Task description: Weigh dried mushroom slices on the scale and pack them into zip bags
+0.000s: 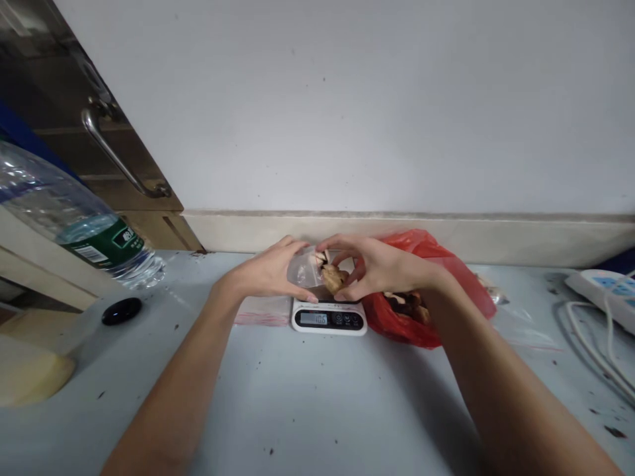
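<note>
A small white digital kitchen scale (329, 319) sits on the table with digits lit on its display, apparently 106; a decimal point cannot be made out. Over it is a clear plastic bag (301, 270), gripped at its left side by the curved fingers of my left hand (274, 270). My right hand (380, 266) is curled at the bag's right side, thumb and fingers around a wrinkled tan dried piece, perhaps mushroom (334, 278). Paler dark-edged bits (321, 257) show just behind it. Under my right wrist, a red plastic bag (421, 243) lies open with more dried pieces (409, 305).
Flat clear bags (262, 311) lie left of the scale. A large water bottle (99, 228) and a black oval object (122, 311) are at left. On the right are another clear bag (526, 328) and a white device (602, 294) with cables. A wall (377, 119) stands behind.
</note>
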